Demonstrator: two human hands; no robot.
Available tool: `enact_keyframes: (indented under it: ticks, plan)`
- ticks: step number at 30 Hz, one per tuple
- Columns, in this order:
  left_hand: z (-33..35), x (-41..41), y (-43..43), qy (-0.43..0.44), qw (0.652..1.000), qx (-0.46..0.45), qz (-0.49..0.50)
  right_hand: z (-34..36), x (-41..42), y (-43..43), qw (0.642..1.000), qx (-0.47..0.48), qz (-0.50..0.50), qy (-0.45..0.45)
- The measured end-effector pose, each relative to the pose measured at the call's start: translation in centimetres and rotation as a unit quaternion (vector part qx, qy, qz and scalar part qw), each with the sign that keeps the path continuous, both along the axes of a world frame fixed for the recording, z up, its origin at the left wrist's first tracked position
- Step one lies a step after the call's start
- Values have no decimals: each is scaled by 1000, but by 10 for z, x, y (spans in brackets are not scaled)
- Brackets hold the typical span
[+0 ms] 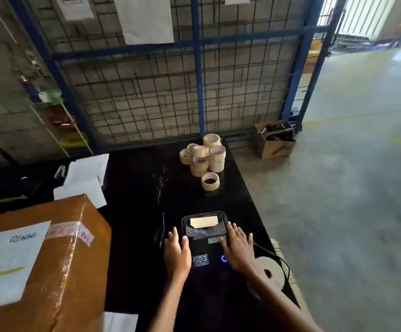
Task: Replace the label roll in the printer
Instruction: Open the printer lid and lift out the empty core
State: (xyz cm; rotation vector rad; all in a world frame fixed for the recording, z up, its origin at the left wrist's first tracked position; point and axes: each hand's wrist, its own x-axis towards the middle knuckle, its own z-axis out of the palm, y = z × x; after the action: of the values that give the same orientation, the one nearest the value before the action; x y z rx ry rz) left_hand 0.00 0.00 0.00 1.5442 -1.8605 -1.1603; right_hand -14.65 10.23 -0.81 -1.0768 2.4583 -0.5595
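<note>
on the black table: printer, lid shut

your left hand (177, 254) and right hand (236, 248) lie flat and open on the printer (205, 245), gripping nothing, flanking its lid, likely to open it. label roll (270, 271) waits beside your right wrist.

A single wide-angle view from the person's head looks forward and steeply down onto the black desk (134, 188), close above it. The mesh fence (170, 92) fills the upper frame, with concrete floor (350, 164) at right.
</note>
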Motion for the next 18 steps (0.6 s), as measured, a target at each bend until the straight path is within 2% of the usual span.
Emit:
enact_keyframes:
  ticks: [3, 6, 13, 18]
  plan:
    - [-24, 14, 21, 28, 993, 98, 63, -14, 10, 22, 998, 29, -23, -44]
    - [-37, 28, 40, 37, 987, 138, 70, -25, 19, 39, 997, 21, -21, -68]
    - [-42, 37, 45, 30, 991, 123, 36, -47, 19, 44, 997, -13, -33, -74]
    - [-47, 39, 44, 7, 994, 105, 7, -56, 19, 48, 999, 18, -44, -21]
